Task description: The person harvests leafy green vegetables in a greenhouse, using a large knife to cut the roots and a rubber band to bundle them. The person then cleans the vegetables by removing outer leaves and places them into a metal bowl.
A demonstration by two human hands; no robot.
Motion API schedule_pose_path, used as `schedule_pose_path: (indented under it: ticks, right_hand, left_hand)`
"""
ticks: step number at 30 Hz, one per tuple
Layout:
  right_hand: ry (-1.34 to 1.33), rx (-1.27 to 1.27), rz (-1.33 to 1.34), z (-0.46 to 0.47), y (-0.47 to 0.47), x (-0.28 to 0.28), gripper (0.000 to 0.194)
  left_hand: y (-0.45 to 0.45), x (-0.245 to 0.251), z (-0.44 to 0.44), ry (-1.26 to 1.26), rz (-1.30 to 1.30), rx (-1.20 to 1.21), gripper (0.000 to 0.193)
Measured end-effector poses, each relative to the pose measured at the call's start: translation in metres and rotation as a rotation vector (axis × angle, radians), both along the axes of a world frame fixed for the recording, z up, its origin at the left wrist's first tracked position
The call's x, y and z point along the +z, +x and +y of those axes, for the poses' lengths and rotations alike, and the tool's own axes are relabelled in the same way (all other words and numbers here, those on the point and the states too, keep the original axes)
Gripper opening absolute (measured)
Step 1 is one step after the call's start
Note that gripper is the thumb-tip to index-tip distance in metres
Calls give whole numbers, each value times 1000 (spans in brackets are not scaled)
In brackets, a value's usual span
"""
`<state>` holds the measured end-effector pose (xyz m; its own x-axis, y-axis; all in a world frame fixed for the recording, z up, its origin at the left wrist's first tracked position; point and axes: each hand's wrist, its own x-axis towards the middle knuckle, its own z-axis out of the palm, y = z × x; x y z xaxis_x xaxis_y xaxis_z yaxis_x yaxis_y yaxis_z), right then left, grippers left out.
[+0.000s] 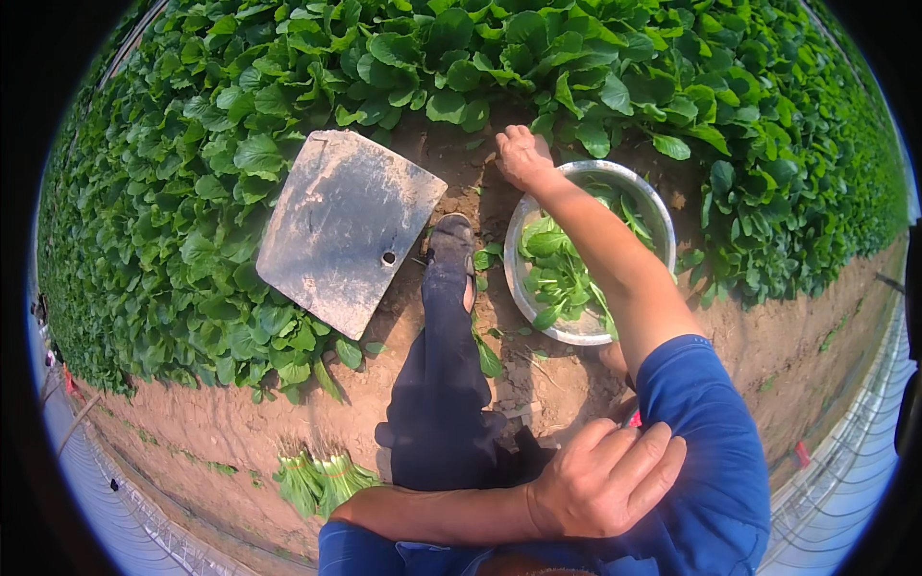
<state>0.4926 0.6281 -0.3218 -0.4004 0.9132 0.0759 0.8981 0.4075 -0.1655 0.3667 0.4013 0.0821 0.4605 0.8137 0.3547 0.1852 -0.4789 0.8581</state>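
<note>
My right hand reaches down to the soil beside the front row of leafy green plants, just past the upper left rim of a round metal basin. Its fingers are curled and their tips are partly hidden, so whether they hold anything does not show. Loose picked greens lie in the basin. Across my lap, my left hand is raised near my right sleeve with its fingers bent; its palm side is hidden, and I cannot tell if something is in it.
A worn flat board with a small hole leans over plants to the left of my outstretched foot. Tied bunches of greens with roots lie on bare soil at lower left. Dense plants surround the front and both sides.
</note>
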Motion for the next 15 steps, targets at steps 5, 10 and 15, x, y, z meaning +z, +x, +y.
schedule_pose_path:
  ticks: [5, 10, 15]
  right_hand:
    - [-341, -582, -585, 28, 2, -16, 34]
    - [-469, -417, -364, 43, 36, -5, 20]
    - [-445, -277, -260, 33, 22, 34, 17]
  left_hand:
    - [-22, -9, 19, -26, 145, 49, 26]
    - [-30, -10, 31, -13, 144, 52, 24]
    - [-36, -6, 37, -18, 164, 48, 25]
